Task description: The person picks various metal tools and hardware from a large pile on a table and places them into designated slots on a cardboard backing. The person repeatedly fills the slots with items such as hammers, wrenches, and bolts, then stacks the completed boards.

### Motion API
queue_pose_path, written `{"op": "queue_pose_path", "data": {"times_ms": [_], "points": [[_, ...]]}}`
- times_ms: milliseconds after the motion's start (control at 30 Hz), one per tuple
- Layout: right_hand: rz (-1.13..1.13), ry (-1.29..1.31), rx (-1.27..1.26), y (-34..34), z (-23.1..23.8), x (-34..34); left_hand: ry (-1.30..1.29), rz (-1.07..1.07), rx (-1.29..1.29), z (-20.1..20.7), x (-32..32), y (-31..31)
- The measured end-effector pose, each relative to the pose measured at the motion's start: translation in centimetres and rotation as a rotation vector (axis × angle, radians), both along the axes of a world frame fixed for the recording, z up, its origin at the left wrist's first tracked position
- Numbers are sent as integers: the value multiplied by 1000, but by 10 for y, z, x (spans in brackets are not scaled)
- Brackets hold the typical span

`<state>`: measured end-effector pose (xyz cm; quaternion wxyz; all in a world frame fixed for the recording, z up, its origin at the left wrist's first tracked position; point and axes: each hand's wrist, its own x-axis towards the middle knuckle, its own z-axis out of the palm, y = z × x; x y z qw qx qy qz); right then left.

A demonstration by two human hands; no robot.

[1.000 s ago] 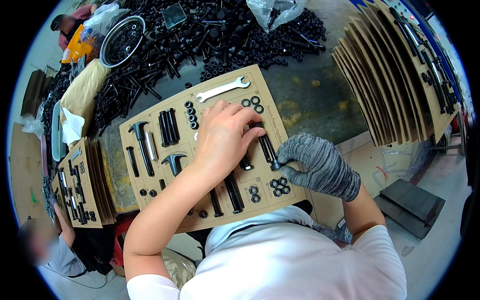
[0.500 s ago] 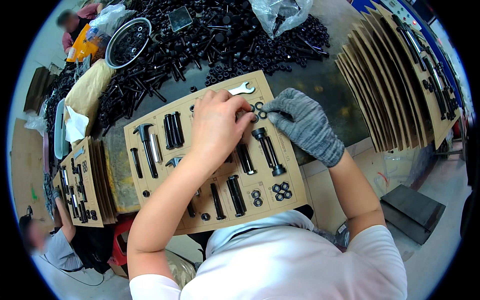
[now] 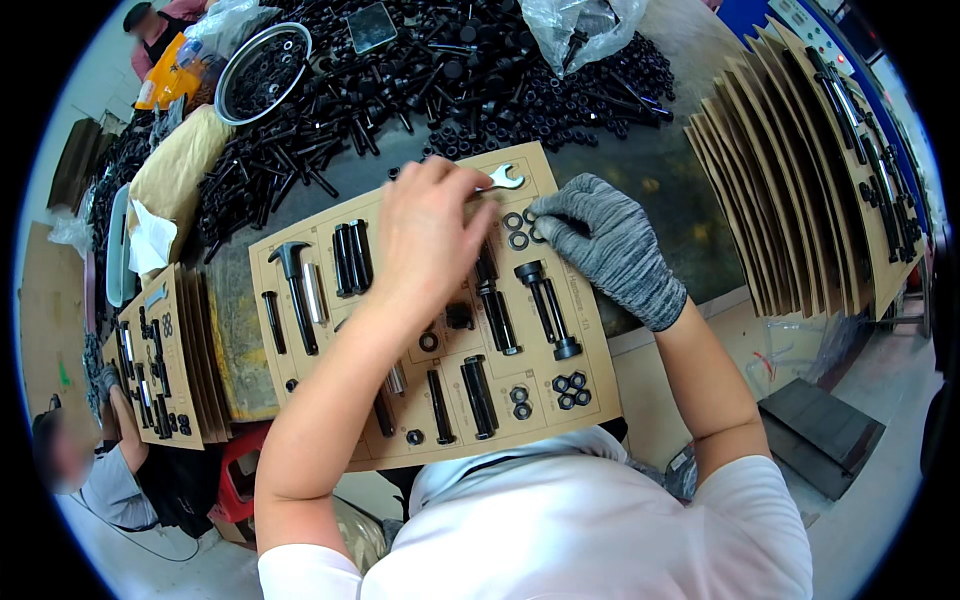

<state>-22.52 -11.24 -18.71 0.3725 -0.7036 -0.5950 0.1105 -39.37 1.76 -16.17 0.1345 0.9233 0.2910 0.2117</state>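
Note:
A cardboard sheet (image 3: 455,345) carrying black bolts, nuts and washers lies tilted before me. My bare left hand (image 3: 430,225) is over its upper middle, fingers smeared by motion, near an open-ended wrench (image 3: 506,178); whether it holds anything is unclear. My right hand (image 3: 610,240), in a grey knit glove, has thumb and index finger pinched at a flat washer on the sheet's upper right edge, partly hidden by the fingertips. Other washers (image 3: 517,240) sit beside it. Below are long bolts (image 3: 547,312), nuts (image 3: 571,391) and a hammer-shaped piece (image 3: 296,295).
Loose black bolts and nuts (image 3: 450,70) are heaped across the far table, with a metal bowl (image 3: 221,92) at left. Upright cardboard sheets (image 3: 745,190) stand at right, another stack (image 3: 190,350) at left. A co-worker's gloved hand (image 3: 108,382) touches the left stack.
My left hand has drawn slightly up and left, away from the washers, which now show more fully. My right hand stays by them. The view has shifted slightly.

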Motion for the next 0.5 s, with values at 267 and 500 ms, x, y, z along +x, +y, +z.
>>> {"op": "queue_pose_path", "data": {"times_ms": [267, 500], "points": [[-49, 172, 114, -4, 8, 1, 188, -71, 102, 1, 2, 33], [-72, 173, 149, -10, 4, 8, 200, -81, 124, 6, 7, 33]]}}
